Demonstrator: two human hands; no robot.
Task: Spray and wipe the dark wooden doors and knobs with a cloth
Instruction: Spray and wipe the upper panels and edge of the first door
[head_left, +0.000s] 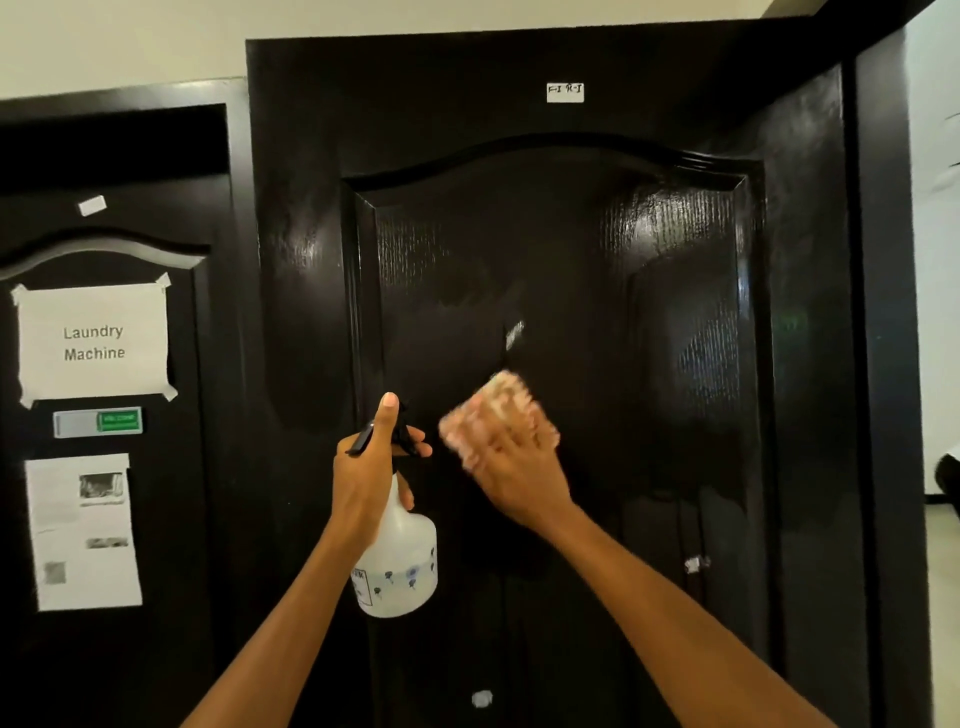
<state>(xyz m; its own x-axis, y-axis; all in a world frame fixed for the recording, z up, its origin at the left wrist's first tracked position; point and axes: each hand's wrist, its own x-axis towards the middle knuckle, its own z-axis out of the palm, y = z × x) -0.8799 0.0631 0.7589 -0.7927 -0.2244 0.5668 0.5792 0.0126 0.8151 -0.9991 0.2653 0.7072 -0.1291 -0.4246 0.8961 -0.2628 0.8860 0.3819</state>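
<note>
Pale cloth (498, 415) pressed flat by right hand (511, 467) against door (571, 249) centre panel; left hand (366, 467) grips spray bottle (397, 561), ready.

A dark door (545, 249) is filling the frame's middle, carrying a small white label (565, 92) near its top centre.

Pale wall (119, 41), taped paper notices (93, 343)

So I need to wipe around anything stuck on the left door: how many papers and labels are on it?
4: a small white label near the top, the Laundry Machine sign below it, a green-and-grey plate under that, and a printed sheet lowest. More may lie outside the view.
</note>
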